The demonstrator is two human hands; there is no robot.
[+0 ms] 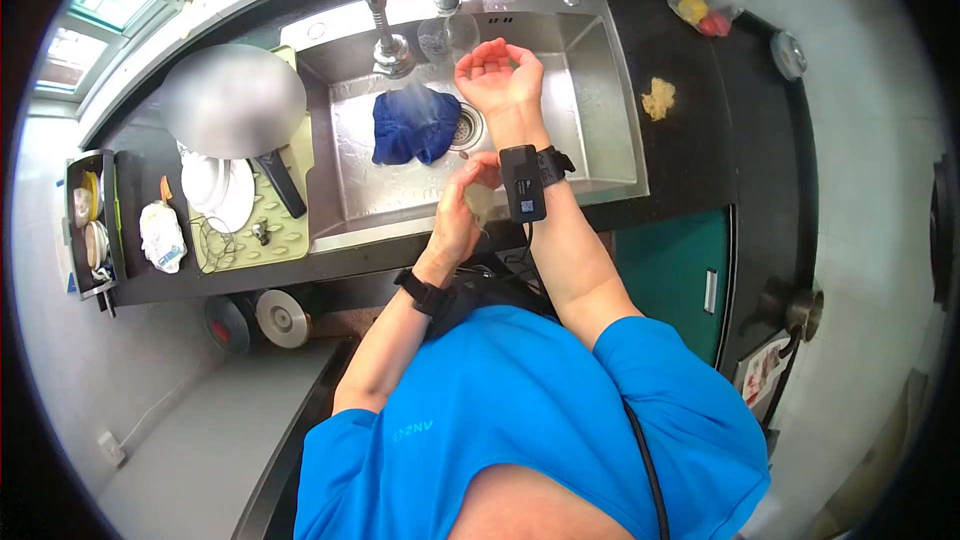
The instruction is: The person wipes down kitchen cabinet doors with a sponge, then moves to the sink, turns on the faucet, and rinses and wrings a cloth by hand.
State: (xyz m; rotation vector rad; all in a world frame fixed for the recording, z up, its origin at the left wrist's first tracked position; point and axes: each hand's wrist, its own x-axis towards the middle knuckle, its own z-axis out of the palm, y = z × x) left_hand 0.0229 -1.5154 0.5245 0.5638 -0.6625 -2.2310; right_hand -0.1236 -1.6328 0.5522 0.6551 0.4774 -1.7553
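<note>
A wet, crumpled dark blue cloth (415,127) lies in the steel sink (345,185), left of the drain (467,128). Water falls onto it from the tap (392,55). My right hand (502,85) is raised over the sink, palm up, with its fingers loosely curved and nothing in them. Lower down, by the sink's front rim, my left hand (462,210) curls toward my right wrist. Something pale and yellowish (480,203) shows against its palm, too unclear to name. Its fingertips are partly hidden behind the black device (523,183) on my right wrist.
Left of the sink, a green drying mat (285,225) holds white dishes (222,195) and a black-handled item (281,183). A dish rack (95,220) stands farther left. A yellowish crumpled lump (658,99) and a plastic bag (705,15) are on the right counter.
</note>
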